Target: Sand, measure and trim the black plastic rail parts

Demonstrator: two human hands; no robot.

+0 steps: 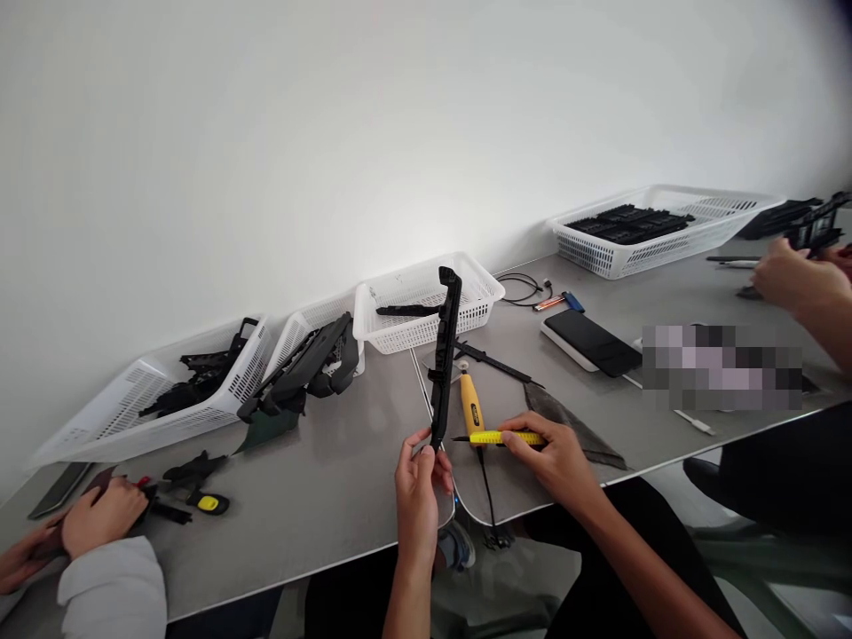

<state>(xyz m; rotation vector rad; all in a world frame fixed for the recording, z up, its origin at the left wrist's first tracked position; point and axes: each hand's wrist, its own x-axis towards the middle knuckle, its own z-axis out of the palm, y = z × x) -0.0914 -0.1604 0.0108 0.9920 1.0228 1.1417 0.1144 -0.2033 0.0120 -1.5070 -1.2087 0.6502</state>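
Note:
My left hand (421, 475) is closed around the lower end of a long black plastic part (445, 355), which stands nearly upright above the table edge. In my right hand (549, 457) is a yellow utility knife (489, 437), its dark blade pointing left toward the part's lower end. A small gap seems to lie between the blade tip and the part. Behind the knife, a yellow corded rotary tool (470, 404) lies on the table. A black caliper (502, 364) and a dark grey cloth (572, 426) lie beyond my right hand.
White baskets (392, 337) holding black parts line the wall. A black phone (592, 342) rests on a white box, near a cable (523, 284) and a lighter (572, 302). Co-workers' hands (106, 515) handle black parts at left and right. The grey table (346, 479) has a front edge near me.

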